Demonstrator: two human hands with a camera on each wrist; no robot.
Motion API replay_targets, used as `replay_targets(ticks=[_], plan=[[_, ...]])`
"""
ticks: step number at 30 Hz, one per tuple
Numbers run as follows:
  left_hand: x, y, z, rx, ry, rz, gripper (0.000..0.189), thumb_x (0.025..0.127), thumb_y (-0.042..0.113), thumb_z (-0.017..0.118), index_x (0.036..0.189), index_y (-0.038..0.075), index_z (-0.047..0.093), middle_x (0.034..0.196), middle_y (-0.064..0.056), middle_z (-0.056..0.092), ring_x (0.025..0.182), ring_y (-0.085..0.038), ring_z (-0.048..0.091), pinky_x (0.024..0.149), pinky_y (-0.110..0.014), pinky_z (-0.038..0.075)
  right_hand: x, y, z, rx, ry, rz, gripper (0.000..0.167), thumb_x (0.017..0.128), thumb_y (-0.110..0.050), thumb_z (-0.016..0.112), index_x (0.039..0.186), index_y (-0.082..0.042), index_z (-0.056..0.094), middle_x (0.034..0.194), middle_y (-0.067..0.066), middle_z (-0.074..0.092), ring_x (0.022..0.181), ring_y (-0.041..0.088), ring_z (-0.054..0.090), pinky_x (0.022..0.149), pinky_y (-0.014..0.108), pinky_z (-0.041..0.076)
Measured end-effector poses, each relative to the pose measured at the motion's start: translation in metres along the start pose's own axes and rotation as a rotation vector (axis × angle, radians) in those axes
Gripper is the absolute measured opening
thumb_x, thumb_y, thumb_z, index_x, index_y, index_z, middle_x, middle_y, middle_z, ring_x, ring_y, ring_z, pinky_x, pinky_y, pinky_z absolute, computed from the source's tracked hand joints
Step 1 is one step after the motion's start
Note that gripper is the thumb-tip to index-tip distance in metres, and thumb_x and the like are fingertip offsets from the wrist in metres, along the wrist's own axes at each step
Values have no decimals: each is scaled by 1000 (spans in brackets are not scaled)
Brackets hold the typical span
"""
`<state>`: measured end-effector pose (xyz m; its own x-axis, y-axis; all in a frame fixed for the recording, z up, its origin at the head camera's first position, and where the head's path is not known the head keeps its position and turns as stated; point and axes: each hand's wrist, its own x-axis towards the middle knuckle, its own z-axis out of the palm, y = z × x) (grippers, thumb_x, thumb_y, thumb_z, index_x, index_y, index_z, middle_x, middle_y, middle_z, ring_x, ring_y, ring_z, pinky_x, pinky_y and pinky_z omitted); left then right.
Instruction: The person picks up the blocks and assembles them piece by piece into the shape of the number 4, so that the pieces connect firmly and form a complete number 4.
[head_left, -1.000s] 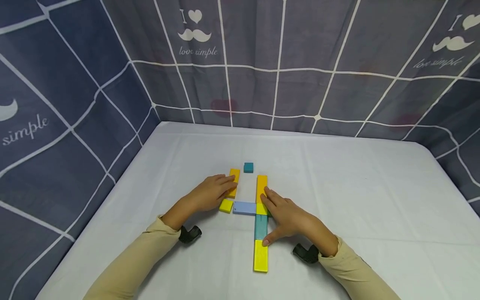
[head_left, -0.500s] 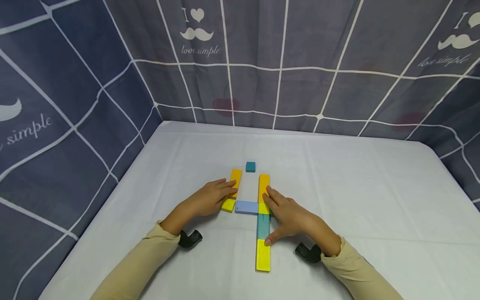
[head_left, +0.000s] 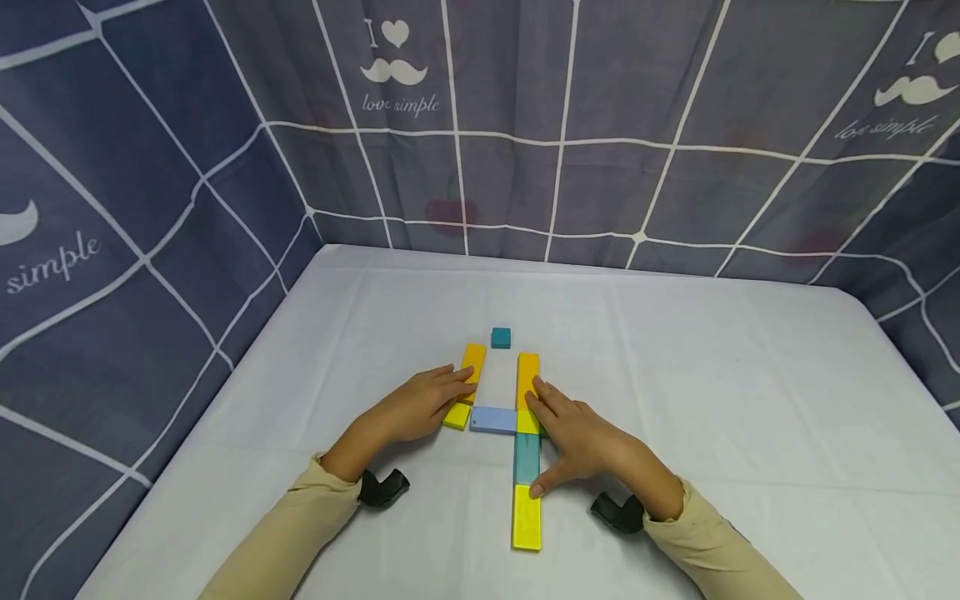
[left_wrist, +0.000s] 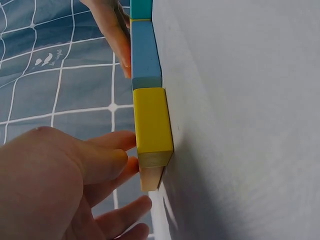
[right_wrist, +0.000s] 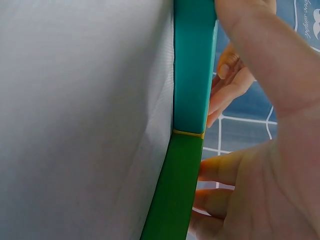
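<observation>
On the white table, my left hand (head_left: 420, 408) lays its fingers on a slanted orange block (head_left: 476, 355) and a small yellow block (head_left: 456, 417) touching its near end. Right of these lies a light blue block (head_left: 492, 421), reaching to a column. From far to near the column has an orange block (head_left: 527, 372), a yellow square (head_left: 527, 422), a teal block (head_left: 527, 458) and a long yellow block (head_left: 527, 527). My right hand (head_left: 588, 442) spreads along the column, fingertips by its far part, thumb at the teal-yellow joint. A green block (right_wrist: 172, 195) is mostly hidden beneath it.
A small teal block (head_left: 501, 338) lies alone beyond the two orange blocks. Dark grid-patterned cloth (head_left: 502, 192) hangs behind and to the left of the table (head_left: 712, 358). Black wrist cameras (head_left: 384, 489) are worn on both wrists.
The left orange block has slid slightly nearer, against the small yellow block, and slants a little more under my left fingers. My right hand stays on the column; the view has shifted slightly.
</observation>
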<state>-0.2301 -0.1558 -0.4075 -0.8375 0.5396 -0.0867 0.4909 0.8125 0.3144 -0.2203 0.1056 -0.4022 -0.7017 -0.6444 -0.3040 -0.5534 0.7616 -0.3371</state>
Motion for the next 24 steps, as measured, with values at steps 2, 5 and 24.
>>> replay_targets(ticks=[2, 5, 24], plan=[[0, 0, 0, 3, 4, 7, 34, 95, 13, 47, 128, 14, 53, 143, -2, 40, 133, -28, 34, 107, -45, 29, 0, 0, 0, -2, 4, -2, 122, 55, -70, 68, 145, -4, 18, 153, 15, 4, 141, 30, 10, 107, 50, 24], [0, 0, 1, 2, 10, 10, 34, 94, 13, 47, 128, 14, 54, 143, -2, 40, 133, -28, 34, 107, -45, 29, 0, 0, 1, -4, 8, -3, 123, 54, -71, 67, 145, -4, 19, 153, 15, 4, 141, 30, 10, 108, 50, 24], [-1, -3, -1, -61, -39, 11, 36, 95, 17, 46, 131, 14, 51, 145, -1, 36, 134, -26, 33, 108, -43, 28, 0, -2, 0, -16, 2, 20, 124, 54, -70, 70, 146, -7, 17, 154, 10, 4, 141, 33, 0, 107, 56, 20]])
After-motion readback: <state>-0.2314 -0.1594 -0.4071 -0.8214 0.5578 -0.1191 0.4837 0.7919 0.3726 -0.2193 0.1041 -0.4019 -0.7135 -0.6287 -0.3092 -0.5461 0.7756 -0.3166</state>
